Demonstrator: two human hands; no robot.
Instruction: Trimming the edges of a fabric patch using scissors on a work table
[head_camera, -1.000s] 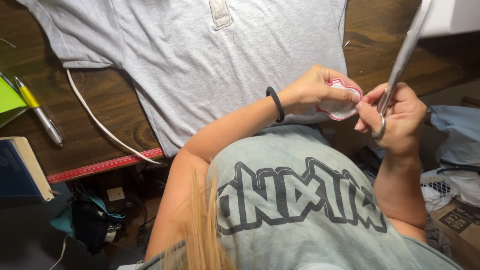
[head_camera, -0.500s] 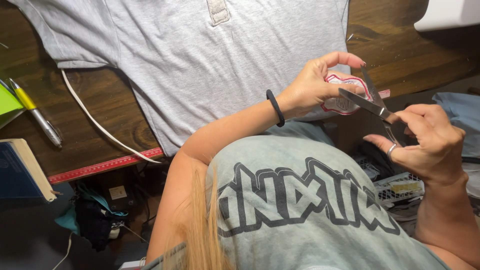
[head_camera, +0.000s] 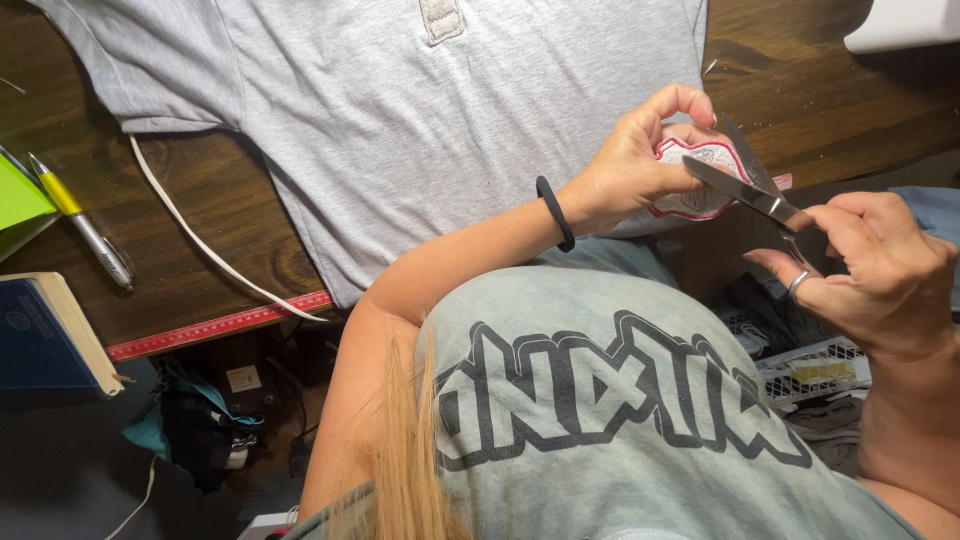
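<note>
Pinching one patch (head_camera: 700, 180) in left hand (head_camera: 640, 160) grip, right hand (head_camera: 880, 270) clamped on one scissors (head_camera: 750, 190)

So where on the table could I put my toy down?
Bare wood shows right of the grey shirt, under the white object in the corner, and in the strip between the white cord and the pen. It is crowded where the left hand holds the patch and the right hand works the scissors.

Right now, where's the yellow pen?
In the head view, the yellow pen lies at the far left on the dark wooden table, beside the green paper and just left of the white cord.
</note>
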